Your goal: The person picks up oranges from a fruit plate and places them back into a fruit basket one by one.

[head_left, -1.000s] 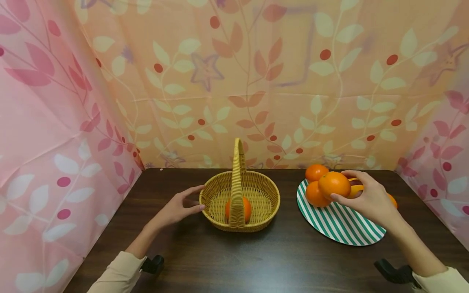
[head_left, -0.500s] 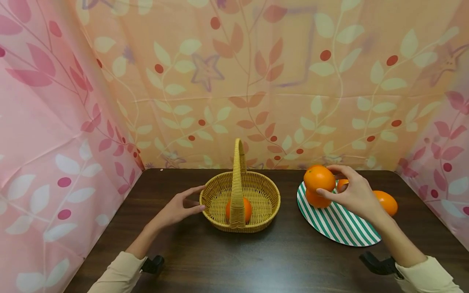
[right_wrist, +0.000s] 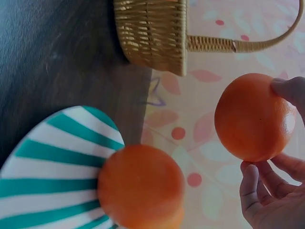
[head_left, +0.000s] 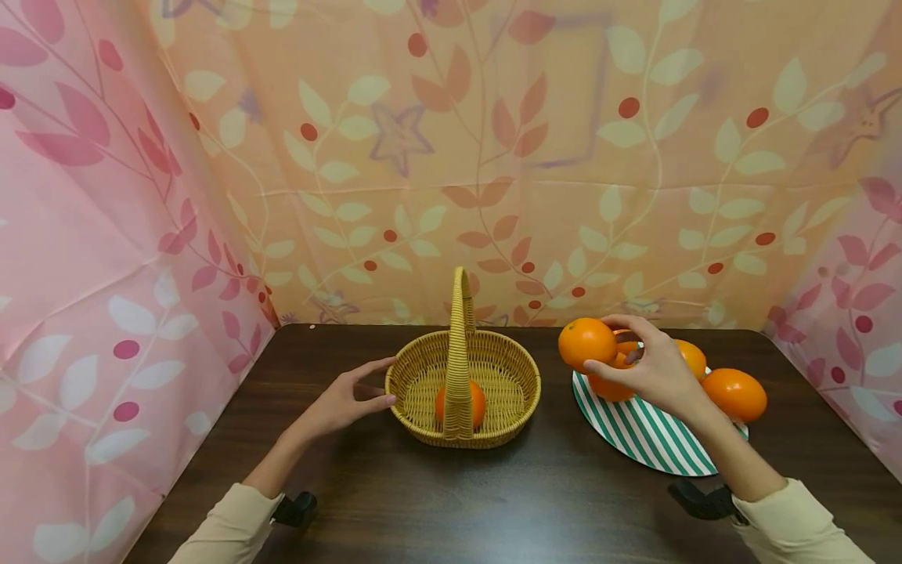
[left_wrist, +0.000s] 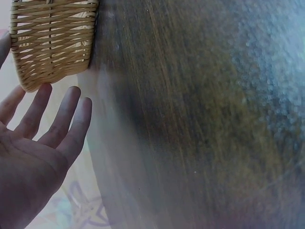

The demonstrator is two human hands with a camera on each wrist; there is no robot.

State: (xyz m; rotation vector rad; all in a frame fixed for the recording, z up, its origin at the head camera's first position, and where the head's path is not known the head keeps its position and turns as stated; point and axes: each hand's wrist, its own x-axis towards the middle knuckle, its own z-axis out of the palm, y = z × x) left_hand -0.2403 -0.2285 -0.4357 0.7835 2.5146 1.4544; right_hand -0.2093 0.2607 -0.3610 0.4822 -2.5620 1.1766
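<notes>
In the head view, my right hand (head_left: 662, 368) pinches an orange (head_left: 586, 345) between thumb and fingers, above the left edge of a green-and-white striped mat (head_left: 665, 439). The right wrist view shows this orange (right_wrist: 252, 117) held off the surface. My left hand (head_left: 344, 403) touches the left side of a yellow wicker basket (head_left: 520, 419) with its fingertips; its fingers look extended and relaxed in the left wrist view. One orange (head_left: 478, 404) lies in the basket, partly hidden by the upright handle (head_left: 456, 337).
More oranges rest on or beside the mat: one (head_left: 609, 388) partly behind my right hand, one (head_left: 692, 358) farther back, and one (head_left: 734, 394) at the right. Everything stands on a dark wooden table (head_left: 451, 501). Patterned cloth (head_left: 451, 157) hangs behind and at both sides.
My right hand has carried the orange leftward from over the mat toward the basket, uncovering the oranges at the right. The left hand and the basket have stayed in place.
</notes>
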